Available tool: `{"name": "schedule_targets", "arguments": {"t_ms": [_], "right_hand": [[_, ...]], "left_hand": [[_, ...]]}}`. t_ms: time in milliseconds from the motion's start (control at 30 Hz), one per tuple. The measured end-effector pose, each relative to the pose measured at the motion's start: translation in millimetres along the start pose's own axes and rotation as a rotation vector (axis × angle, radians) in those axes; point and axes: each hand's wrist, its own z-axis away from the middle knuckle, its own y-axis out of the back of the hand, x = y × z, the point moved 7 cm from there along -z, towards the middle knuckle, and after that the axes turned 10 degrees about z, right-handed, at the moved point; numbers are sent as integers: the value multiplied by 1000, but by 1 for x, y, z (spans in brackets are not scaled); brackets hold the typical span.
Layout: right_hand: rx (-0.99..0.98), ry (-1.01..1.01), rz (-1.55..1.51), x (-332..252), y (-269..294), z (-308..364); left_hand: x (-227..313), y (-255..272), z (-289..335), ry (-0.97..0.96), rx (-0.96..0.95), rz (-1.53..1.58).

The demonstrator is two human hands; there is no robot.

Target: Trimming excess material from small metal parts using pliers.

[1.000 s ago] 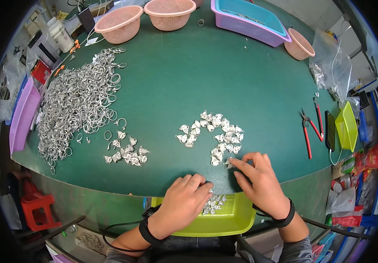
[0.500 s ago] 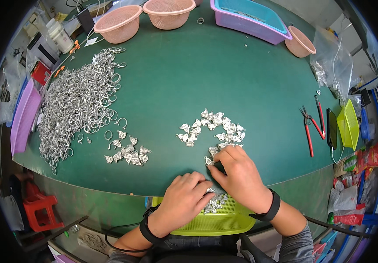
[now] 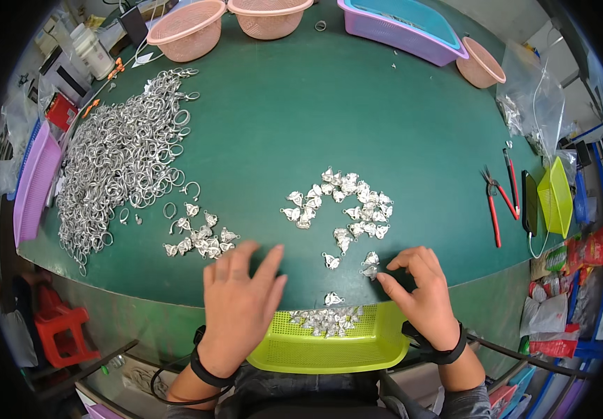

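My left hand [image 3: 240, 300], fingers spread, is over the table's front edge with its fingertips beside a small heap of silver charm-like metal pieces with loops [image 3: 207, 246]. My right hand [image 3: 424, 293] has its thumb and index finger parted, the thumb tip right at a couple of the same pieces [image 3: 369, 270]. More of these pieces [image 3: 364, 200] form a curved cluster farther off. Between my hands, one piece [image 3: 333, 299] lies near the table edge and another [image 3: 331, 260] just beyond it. Below the edge, a yellow-green basket [image 3: 329, 357] holds several pieces.
On the left is a large pile of silver rings [image 3: 123, 160], beside a purple basket [image 3: 36, 185]. Pink baskets [image 3: 188, 35] and a purple-and-blue tray [image 3: 403, 31] stand at the far side. Red-handled pliers [image 3: 493, 216] and a phone [image 3: 529, 202] lie right.
My left hand has moved left and away from the basket, its fingers spreading. My right hand has drawn back to the right, and more pieces show in the basket.
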Motion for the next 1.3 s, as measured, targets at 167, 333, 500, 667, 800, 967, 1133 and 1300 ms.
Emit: {"name": "schedule_targets", "arguments": {"t_ms": [167,333,500,667,800,967,1133,1300], "right_hand": [[16,105,48,-14,-10,-3],[-14,49,-137,-6,-17,1],[22,216,-109,-20,-14,6],[41,128,-38,-16,-2,10],[-117,157,-10,-23,-11,14],[81,44,5,-10,-4,-1],[18,91,-24,-9,-15,-10],[-24,-76,-196,-2,-19,-7]], "left_hand": [[43,-33,1,-276,-122,90],[12,-9,-3,-81,-133,-22],[-19,19,4,-4,66,-185],[9,-4,11,-142,7,132],[34,-30,8,-201,-91,293],[43,-38,4,-266,-130,304],[41,-37,5,-262,-120,315],[41,-37,4,-255,-114,326]]}}
